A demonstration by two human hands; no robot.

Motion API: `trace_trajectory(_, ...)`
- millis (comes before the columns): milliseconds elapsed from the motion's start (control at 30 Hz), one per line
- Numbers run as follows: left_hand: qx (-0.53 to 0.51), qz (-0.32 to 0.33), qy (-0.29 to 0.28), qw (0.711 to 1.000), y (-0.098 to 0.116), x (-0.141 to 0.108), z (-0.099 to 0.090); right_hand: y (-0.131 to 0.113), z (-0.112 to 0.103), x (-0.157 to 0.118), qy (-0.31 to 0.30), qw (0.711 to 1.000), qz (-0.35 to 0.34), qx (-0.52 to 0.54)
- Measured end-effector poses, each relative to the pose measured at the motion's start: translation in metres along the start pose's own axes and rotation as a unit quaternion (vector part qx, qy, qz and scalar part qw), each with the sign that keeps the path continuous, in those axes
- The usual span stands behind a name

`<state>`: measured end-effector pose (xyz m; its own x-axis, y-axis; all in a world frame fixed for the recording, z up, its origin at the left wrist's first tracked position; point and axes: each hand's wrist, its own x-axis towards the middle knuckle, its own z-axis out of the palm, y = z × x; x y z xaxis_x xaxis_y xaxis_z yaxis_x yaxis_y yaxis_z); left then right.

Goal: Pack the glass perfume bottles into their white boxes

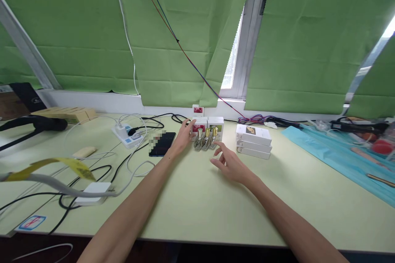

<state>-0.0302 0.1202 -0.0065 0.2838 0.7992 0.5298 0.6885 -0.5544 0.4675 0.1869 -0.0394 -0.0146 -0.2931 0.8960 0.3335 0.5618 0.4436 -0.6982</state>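
Note:
Three small glass bottles with gold-coloured caps (206, 143), which look like perfume bottles, are grouped in the middle of the table. Directly behind them stand two white boxes, one with a red picture (200, 125) and one with a greenish picture (218, 121). My left hand (183, 137) is at the left side of the red-picture box, fingers stretched out and seeming to touch its edge. Just right of and in front of the bottles, my right hand (228, 163) hovers low with fingers apart and nothing in them. Its index fingertip is close to the rightmost bottle.
Stacked white boxes (253, 141) lie to the right, and another small box (198, 110) stands behind. A dark phone or tablet (162, 144) lies left of my left hand. Cables, a power strip (127, 135) and a white adapter (93, 193) fill the left. Blue sheeting (327, 152) covers the right.

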Motion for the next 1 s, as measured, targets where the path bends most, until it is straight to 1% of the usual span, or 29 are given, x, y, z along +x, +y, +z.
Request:
trace_trajectory(167, -0.036, 0.009, -0.009, 0.999, -0.009, -0.002, 0.004, -0.001, 0.0, 0.0, 0.001, 1.0, 0.005, 0.0)
trace_trajectory(300, -0.067, 0.007, 0.003, 0.998, -0.01, -0.01, 0.001, -0.003, -0.001, 0.0, -0.003, 1.0, 0.009, 0.002)
trace_trajectory(333, -0.064, 0.003, 0.016, 0.998, -0.008, -0.012, 0.0, -0.003, -0.001, 0.0, -0.003, 1.0, 0.009, 0.001)
trace_trajectory(367, -0.056, -0.006, 0.041, 0.998, -0.005, -0.015, -0.001, -0.003, -0.001, 0.0, -0.004, 1.0, 0.009, 0.001)
trace_trajectory(500, -0.019, -0.069, 0.163, 0.984, 0.013, -0.025, -0.005, -0.002, -0.001, 0.0, -0.003, 1.0, 0.004, -0.005)
trace_trajectory(567, -0.021, -0.078, 0.184, 0.98, 0.024, -0.031, -0.006, -0.002, -0.001, 0.0, 0.0, 1.0, 0.005, -0.011)
trace_trajectory(700, -0.1, -0.117, 0.186, 0.97, 0.039, -0.042, -0.001, 0.0, -0.001, 0.0, 0.009, 0.999, 0.01, -0.032)
trace_trajectory(733, -0.123, -0.127, 0.179, 0.968, 0.041, -0.044, 0.001, 0.001, -0.001, 0.0, 0.013, 0.999, 0.012, -0.037)
trace_trajectory(800, -0.163, -0.148, 0.153, 0.963, 0.045, -0.048, 0.006, 0.004, 0.0, 0.001, 0.027, 0.999, 0.021, -0.042)
trace_trajectory(867, -0.186, -0.154, 0.122, 0.963, 0.048, -0.051, 0.011, 0.009, 0.002, 0.003, 0.043, 0.998, 0.031, -0.041)
trace_trajectory(1000, -0.184, -0.149, 0.09, 0.967, 0.059, -0.056, 0.019, 0.02, 0.007, 0.005, 0.069, 0.996, 0.041, -0.035)
